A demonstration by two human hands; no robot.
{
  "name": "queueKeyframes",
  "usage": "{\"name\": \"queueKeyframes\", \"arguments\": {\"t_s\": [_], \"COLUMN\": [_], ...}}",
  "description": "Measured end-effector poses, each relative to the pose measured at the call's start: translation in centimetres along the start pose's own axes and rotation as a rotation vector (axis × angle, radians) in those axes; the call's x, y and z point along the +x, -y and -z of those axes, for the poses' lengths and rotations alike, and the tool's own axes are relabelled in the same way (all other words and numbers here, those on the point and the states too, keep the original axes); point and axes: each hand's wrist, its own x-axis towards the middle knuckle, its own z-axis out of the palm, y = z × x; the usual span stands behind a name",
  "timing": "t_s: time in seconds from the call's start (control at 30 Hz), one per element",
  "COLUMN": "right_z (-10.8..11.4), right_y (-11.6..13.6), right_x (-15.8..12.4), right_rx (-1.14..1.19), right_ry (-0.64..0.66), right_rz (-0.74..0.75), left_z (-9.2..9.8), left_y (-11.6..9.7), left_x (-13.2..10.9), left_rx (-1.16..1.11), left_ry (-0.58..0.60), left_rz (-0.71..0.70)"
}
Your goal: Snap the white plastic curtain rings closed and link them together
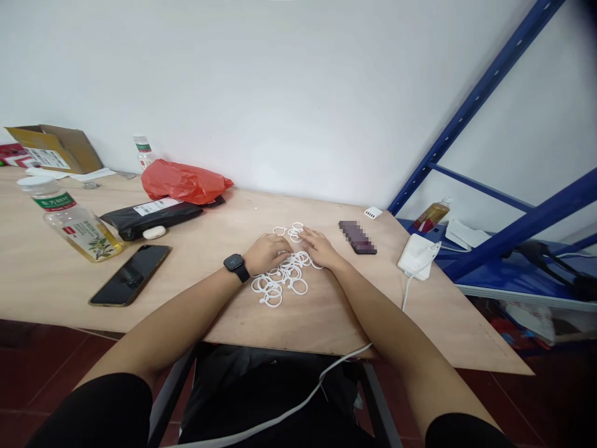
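A loose pile of white plastic rings (298,286), like curtain rings with small eyelets, lies on the wooden table between and in front of my hands. My left hand (265,255), with a black watch on its wrist, rests at the pile's left side, fingers bent loosely toward the rings. On the other side my right hand (321,247) lies with its fingers stretched out along the rings, touching some at the edge. Just beyond my fingertips are a few more white rings (278,231). Neither hand visibly grips a ring; the undersides of my fingers are hidden.
Left on the table (205,311) are a phone (130,275), a tea bottle (74,221), a black parcel (158,216), a red plastic bag (181,181) and a cardboard box (60,149). A second phone (357,237), a white charger (418,256) and blue shelving (485,81) stand right.
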Motion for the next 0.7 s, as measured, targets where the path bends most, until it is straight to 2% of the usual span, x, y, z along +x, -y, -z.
{"name": "queueKeyframes", "arguments": {"t_s": [0.13, 0.4, 0.7], "right_z": [0.0, 0.5, 0.9], "right_y": [0.8, 2.5, 2.6], "right_x": [0.0, -0.5, -0.5], "right_rx": [-0.014, -0.082, -0.058], "right_ry": [0.061, 0.038, 0.001], "right_rz": [0.045, 0.114, 0.185], "left_z": [-0.2, -0.4, -1.2], "left_y": [0.3, 1.0, 1.9], "left_x": [-0.1, -0.3, -0.7], "left_rx": [-0.005, -0.003, 0.098], "left_ry": [-0.008, -0.025, -0.055], "left_rz": [0.026, 0.034, 0.153]}}
